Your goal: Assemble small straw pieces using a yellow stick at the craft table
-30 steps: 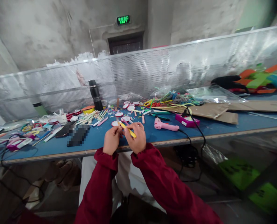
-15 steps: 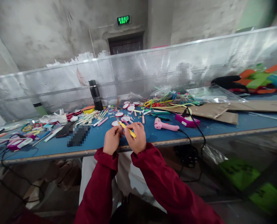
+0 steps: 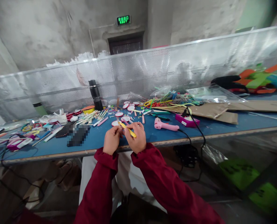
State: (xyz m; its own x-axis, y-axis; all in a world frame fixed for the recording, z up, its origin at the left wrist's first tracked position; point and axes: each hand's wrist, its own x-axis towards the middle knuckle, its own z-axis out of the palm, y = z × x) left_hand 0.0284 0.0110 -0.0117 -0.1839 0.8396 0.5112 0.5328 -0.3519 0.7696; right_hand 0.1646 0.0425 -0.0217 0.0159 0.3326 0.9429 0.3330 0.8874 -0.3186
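Observation:
My right hand (image 3: 137, 137) is closed around a slim yellow tool (image 3: 131, 133), shaped like a pen or craft knife; its exact kind is not clear. The tool slants from the palm toward my left fingertips. Close beside it, my left hand (image 3: 111, 140) has its fingers pinched together, and whatever is between them is too small or hidden to name. Both hands are just above the front edge of the blue table (image 3: 161, 137). Right behind them lie round white discs with red rims (image 3: 119, 114) and a pale pink stick (image 3: 143, 119).
A pink glue gun (image 3: 166, 125) lies to the right, its black cord hanging over the edge beside a purple box (image 3: 187, 120). Green-handled pliers (image 3: 161, 117) are behind it. A black bottle (image 3: 95, 95) stands at the back, near colourful cords (image 3: 175, 99) and cardboard (image 3: 227, 117).

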